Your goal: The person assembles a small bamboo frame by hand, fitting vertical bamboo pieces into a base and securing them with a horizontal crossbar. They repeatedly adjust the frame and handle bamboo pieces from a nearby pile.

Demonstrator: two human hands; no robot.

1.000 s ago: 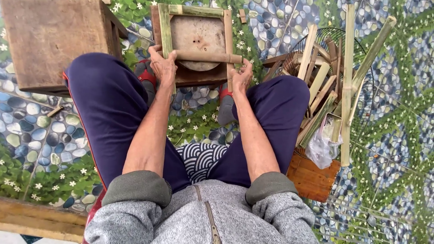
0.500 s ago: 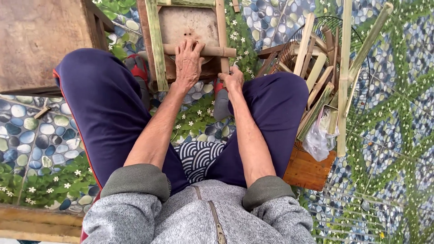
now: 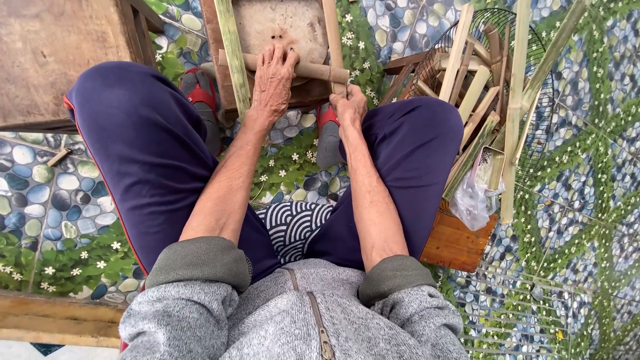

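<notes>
Two hands work one bamboo rod (image 3: 313, 69), which lies crosswise over a small wooden frame (image 3: 230, 53) on the floor between the seated person's knees. Left hand (image 3: 272, 80) lies flat on the rod with fingers spread, seemingly pinning it against the frame's green-tinged bamboo uprights. Right hand (image 3: 348, 105) is curled shut near its right end (what it pinches is hidden). Split bamboo slats (image 3: 470, 93), pale and smooth, lean in a wire basket (image 3: 543, 100) beside the right knee.
</notes>
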